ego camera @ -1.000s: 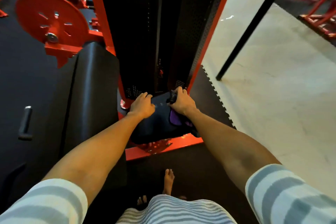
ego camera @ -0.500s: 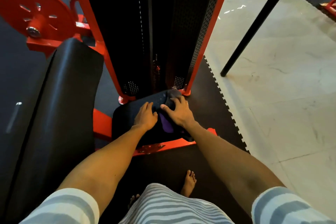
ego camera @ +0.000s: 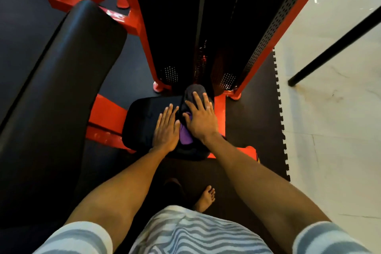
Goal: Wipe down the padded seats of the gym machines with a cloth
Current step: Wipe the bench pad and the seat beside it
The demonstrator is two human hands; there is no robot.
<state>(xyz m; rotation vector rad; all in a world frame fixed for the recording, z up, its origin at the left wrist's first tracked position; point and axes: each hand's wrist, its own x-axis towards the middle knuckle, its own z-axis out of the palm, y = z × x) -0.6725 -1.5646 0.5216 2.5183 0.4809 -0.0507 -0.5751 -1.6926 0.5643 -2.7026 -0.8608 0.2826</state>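
Note:
A small black padded seat (ego camera: 142, 121) sits low on a red machine frame, just in front of the weight stack. A dark grey and purple cloth (ego camera: 192, 94) lies on the seat's right side. My right hand (ego camera: 201, 118) presses flat on the cloth with the fingers spread and straight. My left hand (ego camera: 166, 128) rests flat on the bare seat pad just left of the cloth, fingers straight and together. Most of the cloth is hidden under my right hand.
A long black backrest pad (ego camera: 61, 88) slants along the left. The red-framed weight stack (ego camera: 206, 27) rises right behind the seat. A black pole (ego camera: 329, 51) stands on the pale tile floor at the right. My bare foot (ego camera: 205, 199) is on the dark rubber mat.
Both hands went from curled at the seat's far edge to lying flat on the pad and cloth. The view has tilted down and closer over the seat.

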